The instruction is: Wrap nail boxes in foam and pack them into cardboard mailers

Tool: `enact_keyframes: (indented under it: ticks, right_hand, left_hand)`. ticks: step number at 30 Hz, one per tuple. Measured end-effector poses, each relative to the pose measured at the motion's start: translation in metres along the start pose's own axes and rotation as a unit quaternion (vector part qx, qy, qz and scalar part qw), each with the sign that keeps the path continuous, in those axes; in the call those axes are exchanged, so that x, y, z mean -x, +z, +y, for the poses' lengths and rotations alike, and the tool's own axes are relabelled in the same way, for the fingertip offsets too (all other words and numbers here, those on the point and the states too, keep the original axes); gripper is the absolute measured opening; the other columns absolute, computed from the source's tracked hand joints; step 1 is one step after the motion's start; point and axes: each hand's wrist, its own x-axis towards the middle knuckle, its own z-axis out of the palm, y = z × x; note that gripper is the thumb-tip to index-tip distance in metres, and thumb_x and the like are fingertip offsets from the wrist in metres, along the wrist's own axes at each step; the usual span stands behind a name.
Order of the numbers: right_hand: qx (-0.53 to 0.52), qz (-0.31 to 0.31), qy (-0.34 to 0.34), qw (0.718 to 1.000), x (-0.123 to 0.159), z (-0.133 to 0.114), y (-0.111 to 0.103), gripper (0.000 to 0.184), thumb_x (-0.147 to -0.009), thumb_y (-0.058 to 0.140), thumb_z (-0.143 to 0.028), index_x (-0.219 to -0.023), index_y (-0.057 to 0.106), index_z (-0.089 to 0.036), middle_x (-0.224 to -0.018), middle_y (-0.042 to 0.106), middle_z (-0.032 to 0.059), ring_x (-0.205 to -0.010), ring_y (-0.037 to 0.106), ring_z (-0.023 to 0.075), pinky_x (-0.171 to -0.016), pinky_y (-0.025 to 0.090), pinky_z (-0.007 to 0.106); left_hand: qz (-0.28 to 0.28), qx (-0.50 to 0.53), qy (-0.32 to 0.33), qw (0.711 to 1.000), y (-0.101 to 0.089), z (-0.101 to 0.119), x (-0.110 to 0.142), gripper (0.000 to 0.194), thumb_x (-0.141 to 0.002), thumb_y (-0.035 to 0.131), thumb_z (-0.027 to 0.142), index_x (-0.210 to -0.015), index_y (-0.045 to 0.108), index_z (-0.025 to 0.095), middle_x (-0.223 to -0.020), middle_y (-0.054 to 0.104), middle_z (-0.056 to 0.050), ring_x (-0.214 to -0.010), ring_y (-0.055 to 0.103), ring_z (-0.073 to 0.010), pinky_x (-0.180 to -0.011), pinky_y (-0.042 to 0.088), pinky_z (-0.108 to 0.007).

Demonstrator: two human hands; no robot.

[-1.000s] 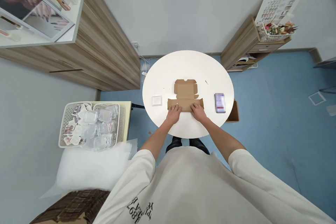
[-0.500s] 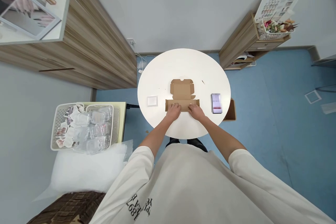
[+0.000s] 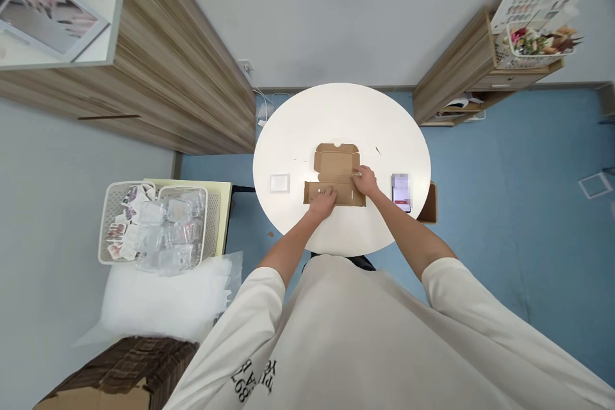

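An unfolded brown cardboard box (image 3: 336, 163) lies flat on the white oval table (image 3: 336, 115), its flaps spread and its wider panel toward me. My left hand (image 3: 323, 203) rests on that near panel, fingers stretched out flat over the cardboard, beside a small slot. My right hand (image 3: 367, 181) is at the box's right edge, its bent fingers and thumb closed on a side flap near the middle fold. The fingertips are small in view, and the thumb's grip is partly hidden.
A small clear square case (image 3: 279, 183) lies on the table's left side, a phone (image 3: 401, 192) on its right. Baskets of clear packs (image 3: 175, 230) stand at left above white wrap (image 3: 163, 298). A tall wooden cabinet (image 3: 192, 64) and a low shelf (image 3: 461, 77) flank the table.
My right hand has moved from the near panel up to the box's right side flap. My left hand has shifted slightly right along the panel. The camera view has turned a little.
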Motion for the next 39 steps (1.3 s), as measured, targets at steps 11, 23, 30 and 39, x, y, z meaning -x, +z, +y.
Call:
enact_keyframes:
  ticks: [11, 23, 30, 39]
  right_hand:
    - [-0.132, -0.002, 0.095, 0.987, -0.008, 0.001, -0.002, 0.037, -0.093, 0.043, -0.022, -0.111, 0.074, -0.019, -0.116, 0.075, 0.0057, -0.105, 0.066, 0.0197, -0.092, 0.051, 0.031]
    - [0.142, -0.133, -0.076, 0.978, 0.059, -0.034, -0.007, 0.061, -0.098, 0.053, -0.037, -0.153, 0.035, -0.017, -0.131, 0.062, 0.0162, -0.116, 0.056, 0.0299, -0.095, 0.042, 0.037]
    - [0.201, -0.213, -0.039, 0.955, 0.072, -0.035, 0.014, 0.093, -0.096, 0.061, -0.038, -0.164, 0.001, -0.019, -0.137, 0.06, 0.0181, -0.123, 0.057, 0.0315, -0.094, 0.043, 0.036]
    - [0.204, -0.234, -0.018, 0.95, 0.072, -0.039, 0.016, 0.094, -0.097, 0.057, -0.039, -0.164, -0.006, -0.022, -0.131, 0.064, 0.0159, -0.119, 0.06, 0.0314, -0.095, 0.044, 0.037]
  left_hand:
    - [-0.011, 0.033, -0.046, 0.998, -0.006, 0.004, -0.001, 0.073, -0.094, 0.058, 0.02, -0.158, 0.024, 0.03, -0.171, -0.01, -0.014, -0.104, 0.067, -0.0318, -0.082, 0.056, -0.047]
    - [-0.016, 0.051, -0.042, 0.998, -0.011, 0.007, 0.004, 0.049, -0.095, 0.053, 0.017, -0.142, 0.043, 0.024, -0.172, -0.003, -0.014, -0.109, 0.066, -0.0341, -0.089, 0.055, -0.051]
    - [0.012, 0.052, -0.03, 0.998, -0.004, 0.004, 0.007, 0.048, -0.091, 0.051, 0.01, -0.137, 0.049, 0.024, -0.173, -0.003, -0.01, -0.109, 0.066, -0.0313, -0.088, 0.056, -0.048]
    - [0.243, 0.104, -0.181, 0.947, 0.0, -0.016, 0.056, 0.08, -0.084, 0.052, 0.01, -0.159, 0.024, 0.019, -0.168, 0.018, -0.018, -0.152, 0.024, -0.035, -0.119, 0.024, -0.055]
